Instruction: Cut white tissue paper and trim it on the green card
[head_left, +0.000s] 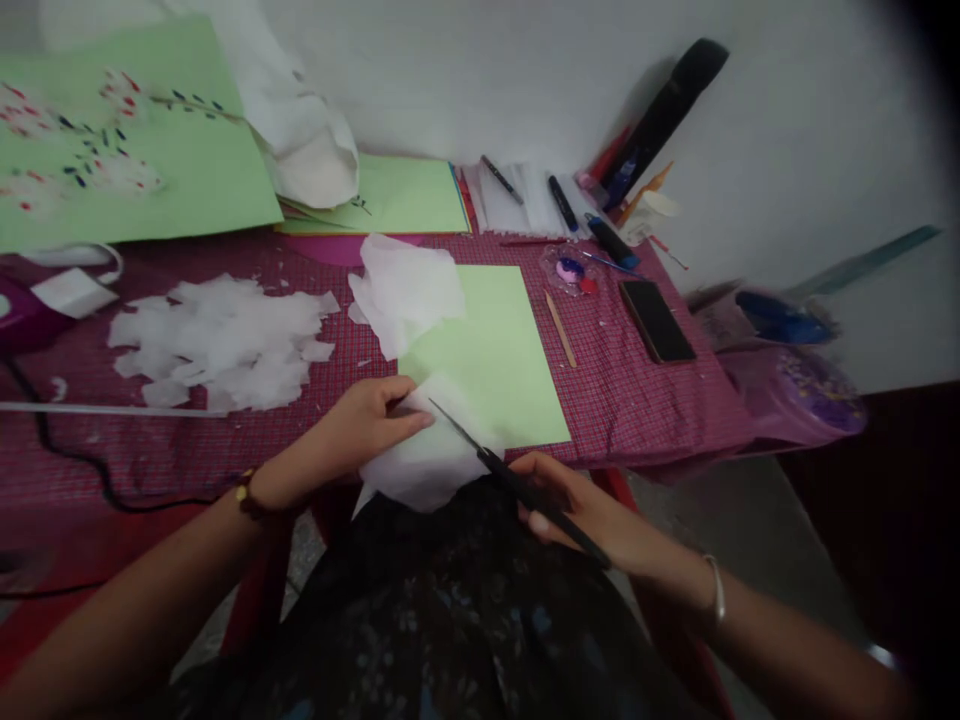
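White tissue-paper sheet pinched in left hand at pale green card's near edge, right hand closed on long black scissors slanting across it.

1 head camera, forward-down, close over table

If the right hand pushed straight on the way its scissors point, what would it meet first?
Probably the white tissue sheet pinched by the left hand; the scissors in the right hand overlap it, though depth is unclear.

Home craft table: paper, pens.
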